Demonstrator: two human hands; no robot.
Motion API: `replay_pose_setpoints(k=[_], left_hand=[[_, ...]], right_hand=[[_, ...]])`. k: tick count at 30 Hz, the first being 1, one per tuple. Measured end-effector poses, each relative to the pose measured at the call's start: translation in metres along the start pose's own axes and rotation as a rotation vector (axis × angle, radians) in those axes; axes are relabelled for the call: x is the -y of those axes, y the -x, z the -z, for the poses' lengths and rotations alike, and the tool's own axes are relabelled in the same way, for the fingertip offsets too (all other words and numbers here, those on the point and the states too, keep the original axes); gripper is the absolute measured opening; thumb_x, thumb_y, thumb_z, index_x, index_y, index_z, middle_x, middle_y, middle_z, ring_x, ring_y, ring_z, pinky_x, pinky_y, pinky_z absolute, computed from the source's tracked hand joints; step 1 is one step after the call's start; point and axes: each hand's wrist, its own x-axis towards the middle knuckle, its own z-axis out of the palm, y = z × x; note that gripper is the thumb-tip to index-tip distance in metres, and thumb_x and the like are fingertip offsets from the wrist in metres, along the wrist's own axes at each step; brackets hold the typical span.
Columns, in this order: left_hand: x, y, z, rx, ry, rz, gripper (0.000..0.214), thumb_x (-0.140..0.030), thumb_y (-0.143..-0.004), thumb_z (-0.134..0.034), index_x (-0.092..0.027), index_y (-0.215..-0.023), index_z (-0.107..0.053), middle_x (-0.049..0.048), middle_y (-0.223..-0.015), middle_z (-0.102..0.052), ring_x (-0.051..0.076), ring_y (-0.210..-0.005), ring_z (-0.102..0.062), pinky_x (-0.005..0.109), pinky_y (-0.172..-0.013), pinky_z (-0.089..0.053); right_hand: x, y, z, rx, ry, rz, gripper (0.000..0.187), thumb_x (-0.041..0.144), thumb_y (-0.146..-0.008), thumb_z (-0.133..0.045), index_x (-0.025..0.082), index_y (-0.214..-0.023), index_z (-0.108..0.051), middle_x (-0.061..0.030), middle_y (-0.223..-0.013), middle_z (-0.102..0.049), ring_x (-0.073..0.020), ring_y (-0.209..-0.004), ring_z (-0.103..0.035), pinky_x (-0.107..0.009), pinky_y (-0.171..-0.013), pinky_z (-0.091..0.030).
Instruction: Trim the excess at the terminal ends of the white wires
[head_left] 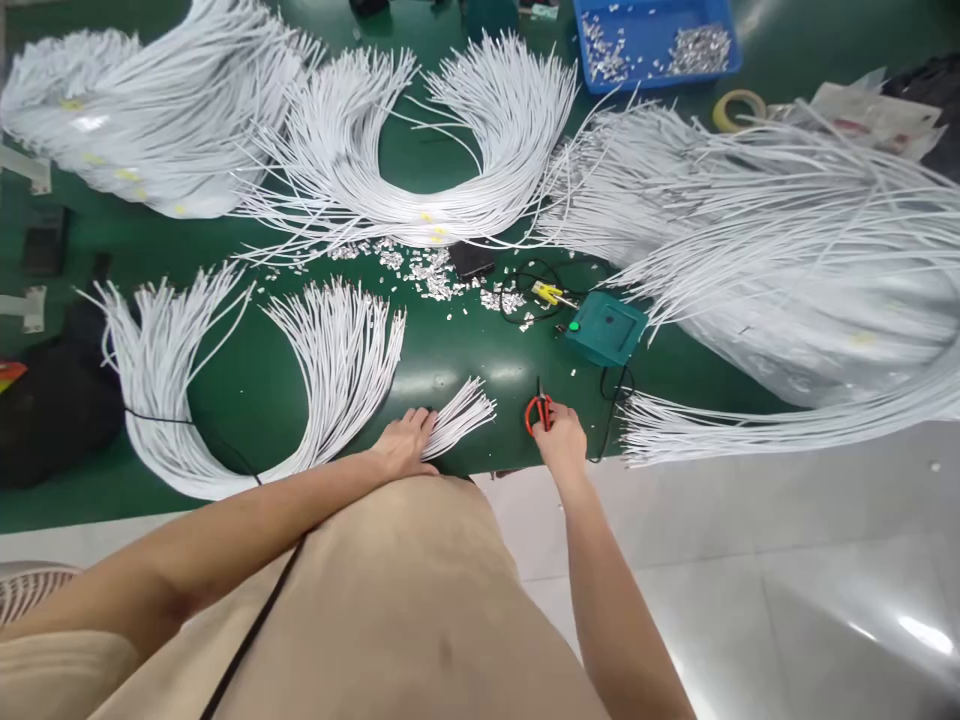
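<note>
My left hand (405, 442) rests at the table's front edge, its fingers closed over a short bundle of white wires (463, 415). The wire ends fan out to the right; the rest of that bundle is hidden under the hand and arm. In my right hand (565, 442) is a pair of red-handled scissors (539, 412), the dark tip facing away from me. A U-shaped bundle of white wires (154, 400) lies to the left, with a thin black cord across it.
Loose small metal terminals (431, 272) are scattered mid-table. A green box-shaped device (607, 328) with a cord stands right of them. Larger wire bundles (442, 205) lie behind, and a plastic-wrapped heap (810, 300) lies right. A blue tray (652, 75) and a tape roll (739, 110) are farther back.
</note>
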Motion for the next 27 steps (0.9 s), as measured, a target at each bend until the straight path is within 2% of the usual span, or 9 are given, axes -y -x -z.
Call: replay_pose_setpoints(k=[3,8,12,15,19,21,23,25,27], left_hand=[[-0.009,-0.001,-0.013,-0.028,-0.09,0.008,0.104,-0.054,-0.055,-0.069,-0.007,-0.136,-0.022,0.0212,-0.12,-0.042,0.035,-0.108,-0.039,0.044,-0.084,-0.04],[-0.013,0.005,-0.034,-0.01,-0.068,-0.02,0.08,-0.025,-0.069,-0.063,-0.011,-0.136,-0.022,0.0174,-0.118,-0.044,0.029,-0.103,-0.042,0.038,-0.083,-0.041],[-0.015,0.012,-0.04,0.013,0.032,-0.095,0.06,-0.01,-0.075,-0.048,-0.009,-0.132,-0.03,0.0169,-0.109,-0.051,0.027,-0.1,-0.047,0.037,-0.084,-0.041],[-0.017,0.009,-0.037,0.001,0.098,-0.06,0.045,-0.005,-0.073,-0.043,-0.008,-0.118,-0.045,0.0165,-0.098,-0.056,0.028,-0.097,-0.049,0.04,-0.082,-0.042],[-0.008,0.001,-0.021,-0.069,0.171,0.026,0.035,-0.003,-0.067,-0.045,-0.01,-0.101,-0.052,0.0157,-0.097,-0.057,0.029,-0.098,-0.05,0.04,-0.08,-0.043],[0.005,0.005,-0.005,-0.101,0.225,0.07,0.031,-0.007,-0.068,-0.046,-0.012,-0.098,-0.053,0.0139,-0.097,-0.058,0.027,-0.095,-0.053,0.038,-0.078,-0.045],[0.025,0.02,0.017,-0.108,0.332,0.072,0.026,-0.01,-0.069,-0.045,-0.015,-0.093,-0.054,0.0078,-0.09,-0.06,0.021,-0.084,-0.058,0.032,-0.075,-0.047],[0.049,0.047,0.044,-0.09,0.778,0.041,0.019,-0.016,-0.071,-0.047,-0.018,-0.087,-0.055,0.003,-0.083,-0.063,0.019,-0.078,-0.06,0.03,-0.071,-0.048],[0.078,0.087,0.071,-0.042,1.104,-0.025,0.015,-0.024,-0.07,-0.055,-0.019,-0.083,-0.057,0.003,-0.083,-0.064,0.021,-0.078,-0.061,0.032,-0.071,-0.048]], right_hand=[[0.0,0.018,-0.008,0.032,-0.174,-0.07,0.036,0.025,-0.068,-0.049,0.019,-0.103,-0.056,-0.0039,-0.084,-0.062,-0.0202,-0.08,-0.058,-0.032,-0.072,-0.044],[0.001,0.04,-0.016,0.051,-0.412,-0.107,0.039,0.026,-0.067,-0.051,0.018,-0.105,-0.055,-0.0029,-0.084,-0.064,-0.0173,-0.074,-0.06,-0.032,-0.073,-0.047],[-0.002,0.042,-0.021,0.049,-0.619,-0.169,0.042,0.028,-0.067,-0.053,0.015,-0.107,-0.054,-0.0043,-0.084,-0.063,-0.0155,-0.069,-0.06,-0.031,-0.07,-0.05],[-0.002,0.042,-0.022,0.023,-0.78,-0.235,0.044,0.029,-0.065,-0.055,0.014,-0.106,-0.053,-0.005,-0.083,-0.063,-0.0157,-0.068,-0.06,-0.031,-0.066,-0.051],[0.005,0.046,-0.021,-0.035,-0.99,-0.315,0.044,0.028,-0.062,-0.06,0.015,-0.103,-0.053,-0.0037,-0.082,-0.062,-0.0136,-0.065,-0.058,-0.028,-0.061,-0.048],[0.014,0.048,-0.02,-0.041,-1.067,-0.358,0.043,0.032,-0.061,-0.063,0.015,-0.1,-0.054,-0.0016,-0.08,-0.06,-0.0115,-0.061,-0.056,-0.025,-0.057,-0.045],[0.028,0.051,-0.018,-0.019,-1.135,-0.385,0.039,0.04,-0.063,-0.065,0.016,-0.093,-0.057,0.0003,-0.075,-0.058,-0.0095,-0.057,-0.053,-0.023,-0.054,-0.041],[0.052,0.056,-0.015,0.026,-1.223,-0.375,0.038,0.051,-0.069,-0.059,0.016,-0.084,-0.058,0.0013,-0.067,-0.055,-0.0087,-0.053,-0.05,-0.023,-0.052,-0.039],[0.084,0.065,-0.012,0.09,-1.311,-0.326,0.043,0.059,-0.074,-0.049,0.017,-0.074,-0.056,0.0016,-0.06,-0.051,-0.0092,-0.051,-0.047,-0.024,-0.051,-0.038]])
